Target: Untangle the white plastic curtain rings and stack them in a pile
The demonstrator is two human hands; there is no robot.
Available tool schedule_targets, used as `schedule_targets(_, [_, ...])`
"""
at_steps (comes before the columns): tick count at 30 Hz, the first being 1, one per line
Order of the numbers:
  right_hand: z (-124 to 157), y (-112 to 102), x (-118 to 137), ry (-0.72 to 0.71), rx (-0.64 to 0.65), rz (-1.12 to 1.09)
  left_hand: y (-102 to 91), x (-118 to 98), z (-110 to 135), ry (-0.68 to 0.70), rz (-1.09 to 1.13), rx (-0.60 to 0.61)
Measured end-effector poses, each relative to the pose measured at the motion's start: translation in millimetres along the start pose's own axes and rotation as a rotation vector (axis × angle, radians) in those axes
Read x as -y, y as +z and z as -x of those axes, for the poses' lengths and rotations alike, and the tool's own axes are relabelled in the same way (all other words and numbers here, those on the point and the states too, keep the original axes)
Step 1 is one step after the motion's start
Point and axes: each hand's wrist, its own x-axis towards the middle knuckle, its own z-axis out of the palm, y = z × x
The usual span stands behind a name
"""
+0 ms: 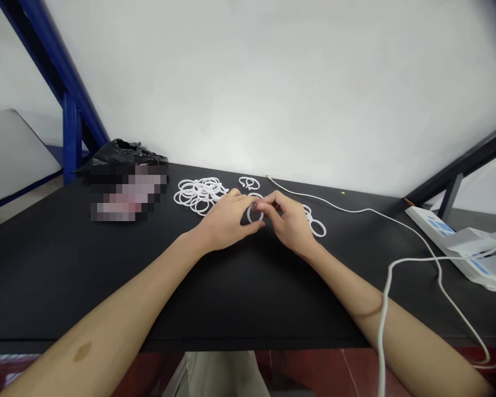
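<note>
Between my two hands, just above the black table, is a white plastic ring point(255, 219). My left hand point(228, 219) curls its thumb and forefinger around the ring's left side. On the other side my right hand point(288, 220) pinches the ring's upper right part with thumb and fingertips; the exact contact is partly hidden. To the left lies a heap of white rings point(196, 193), overlapping one another. Behind my hands rest a couple of small white rings point(249, 182), which look open. More white rings point(317, 227) lie beside my right hand, partly covered by it.
A white cable point(347, 210) runs over the black table point(248, 298) and loops across my right forearm. At the right edge sits a white and blue box-like item point(450, 242). A black plastic bag point(124, 151) stands back left, near a blue metal frame point(70, 132).
</note>
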Motion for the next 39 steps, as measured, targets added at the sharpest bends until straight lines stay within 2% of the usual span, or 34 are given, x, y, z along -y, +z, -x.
schedule_targets(6, [-1.7, -3.4, -3.4, 0.073, 0.038, -0.083, 1.3, -0.9, 0.2, -0.023, 0.024, -0.018])
schedule_targets(8, [-2.7, -2.3, -6.8, 0.08, 0.025, -0.049, 1.3, 0.8, -0.1, -0.02, -0.018, -0.04])
schedule_targets(11, [-4.6, -0.5, -15.7, 0.019, 0.032, 0.213, 1.1, 6.6, -0.4, -0.067, -0.17, -0.13])
schedule_targets(15, [-6.5, 0.4, -29.2, -0.071, 0.158, 0.606, 2.9, 15.9, 1.1, -0.192, -0.399, -0.157])
schedule_targets(20, [-6.7, -1.5, -30.5, -0.071, 0.229, 0.71, 7.6, 19.1, 3.6, -0.239, -0.482, -0.111])
schedule_targets(23, [-6.4, -2.9, -22.6, -0.08, 0.198, 0.696, 7.3, 15.6, 3.2, -0.215, -0.439, -0.081])
schedule_targets(32, [-4.4, -3.5, -10.5, -0.291, 0.152, 0.46, 4.6, 13.6, 0.9, -0.065, -0.289, 0.002])
schedule_targets(39, [-2.5, -4.1, -6.8, -0.228, 0.089, 0.26, 3.1, 9.1, -0.8, -0.012, -0.216, -0.083])
